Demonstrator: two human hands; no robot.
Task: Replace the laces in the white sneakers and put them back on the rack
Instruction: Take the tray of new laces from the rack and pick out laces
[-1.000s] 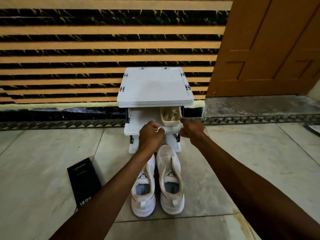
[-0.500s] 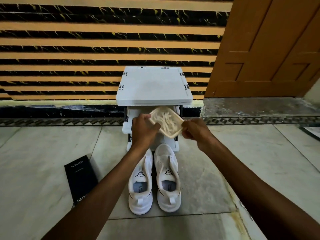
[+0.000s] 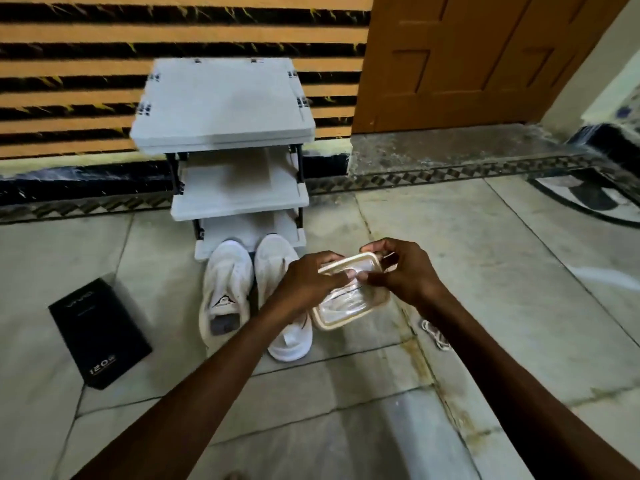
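Two white sneakers without laces stand side by side on the floor in front of the white rack (image 3: 239,199): the left sneaker (image 3: 227,292) and the right sneaker (image 3: 277,271), partly hidden by my left forearm. Just right of them, low over the floor, both hands hold a beige plastic container (image 3: 349,299) with white laces showing through its clear lid. My left hand (image 3: 308,278) grips its left side. My right hand (image 3: 401,271) pinches its far right corner. A loose white lace (image 3: 435,336) lies on the floor under my right forearm.
A black phone box (image 3: 98,330) lies on the tiled floor left of the sneakers. Behind the rack is a striped wall; a brown door (image 3: 485,57) with a stone threshold stands at the right.
Both hands have lifted the container off the rack's middle shelf and brought it down and to the right, beside the sneakers. The view has shifted right and lower.
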